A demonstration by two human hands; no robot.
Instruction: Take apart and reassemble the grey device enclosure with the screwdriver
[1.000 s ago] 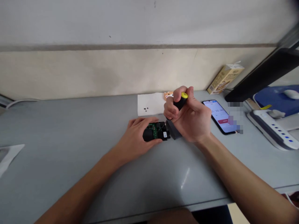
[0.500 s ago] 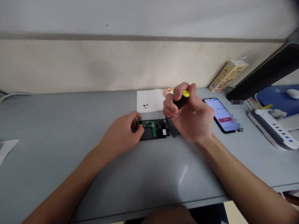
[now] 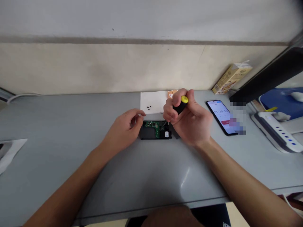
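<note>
My right hand is shut on a small screwdriver with a black handle and yellow end cap. Its thin shaft reaches down to a green circuit board, which sits in a black device casing lying on the grey desk. A dark piece lies partly hidden under my right hand. My left hand holds nothing, its fingers loosely curled just left of the casing. Several small black screws rest on a white paper sheet beyond the board.
An orange cartoon-dog sticker is beside the paper. To the right are a lit smartphone, a white power strip, a cardboard carton and a blue mouse pad. A white sheet lies at the left.
My left hand has let go of the casing and moved left. The casing now lies flat on the desk. My right hand stays on the screwdriver, its tip still at the board.
</note>
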